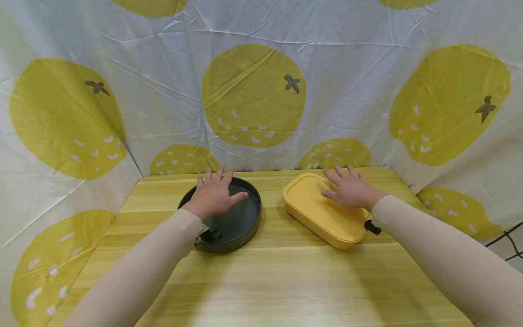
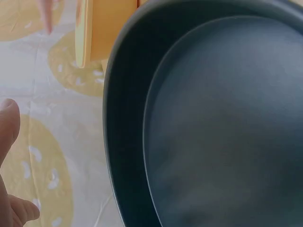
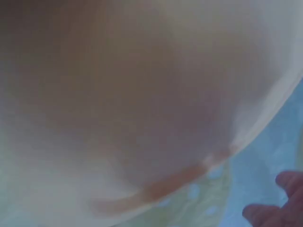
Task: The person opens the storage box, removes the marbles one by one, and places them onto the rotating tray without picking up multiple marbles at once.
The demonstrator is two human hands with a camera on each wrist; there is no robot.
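A dark round pan (image 1: 244, 222) with a low upright wall sits on the left of the table. My left hand (image 1: 212, 195) hovers over it, fingers spread and straight; whether it touches the rim is unclear. The pan's bare inside (image 2: 222, 123) fills most of the left wrist view. To the right lies a yellow lidded box (image 1: 314, 211), rectangular with rounded corners and set at a slant. Above its far right part, my right hand (image 1: 353, 190) is spread with nothing gripped; contact with the lid cannot be judged. The right wrist view is blurred by a close pale surface.
Both things stand on a wood-grain table (image 1: 261, 286). A white curtain (image 1: 347, 91) with yellow fruit prints hangs along the back and sides. Dark cord-like lines (image 1: 506, 234) show at the right edge. Small black mounts sit at both wrists.
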